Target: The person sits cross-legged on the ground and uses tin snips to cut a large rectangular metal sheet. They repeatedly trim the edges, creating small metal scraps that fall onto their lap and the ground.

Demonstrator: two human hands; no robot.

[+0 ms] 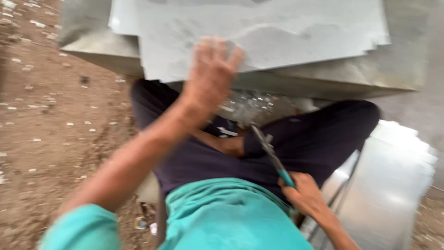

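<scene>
One stack of flat grey metal sheets [259,37] lies ahead, a second pile [388,185] right of it. The left hand [210,76], fingers spread open, reaches onto the stack (picking a sheet, seemingly). The right hand [307,196] grips one pair of teal-handled snips [273,157] nearer than the stack; cutting needs a sheet drawn close.

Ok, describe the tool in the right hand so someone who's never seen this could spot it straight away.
Start at the stack of grey metal sheets ahead of the seated person's dark trousers. Come down to the right hand beside the lap. The snips rise from it: thin grey metal blades on teal grips, the only slim, coloured-handled item among flat sheets.
</scene>
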